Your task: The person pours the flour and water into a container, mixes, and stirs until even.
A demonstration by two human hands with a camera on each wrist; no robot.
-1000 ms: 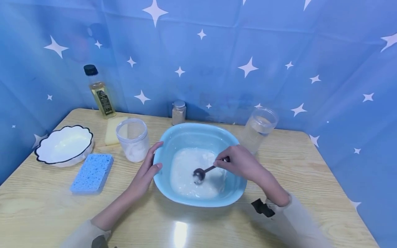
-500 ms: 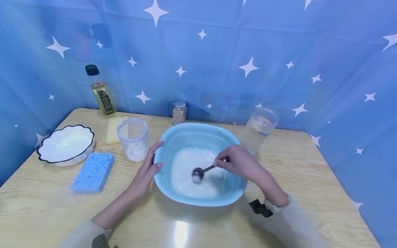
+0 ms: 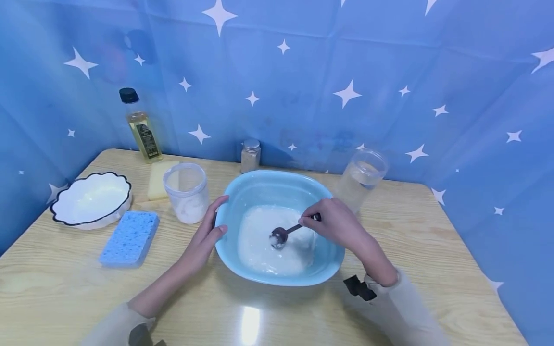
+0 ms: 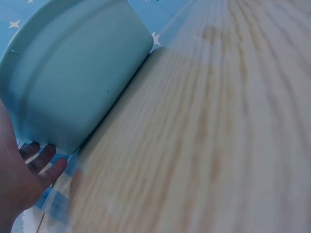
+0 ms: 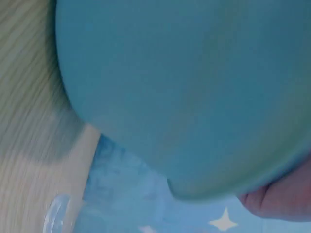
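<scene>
A light blue basin [image 3: 277, 179] stands on the table, with a white, wet mixture [image 3: 259, 240] spread over its bottom. My left hand [image 3: 207, 235] holds the basin's left side, thumb at the rim; in the left wrist view its fingers [image 4: 43, 158] lie against the outer wall. Over the basin's right side, my right hand [image 3: 335, 222] pinches the handle of a dark brown spoon [image 3: 279, 237], whose round bowl sits in the white mixture with some of it inside. In the right wrist view the basin's outer wall [image 5: 184, 87] hides the spoon, and only part of the hand shows.
Left of the basin are a clear jar of white powder [image 3: 190, 206], a blue sponge [image 3: 130, 239], a scalloped white bowl [image 3: 93, 199], a pale yellow sponge [image 3: 157, 180] and an oil bottle [image 3: 146, 137]. Behind stand a small lidded jar [image 3: 250, 156] and a clear water container [image 3: 359, 180].
The spoon's bowl has shifted slightly through the white mixture, first a little left, then right and away from me. The left hand keeps its hold on the basin.
</scene>
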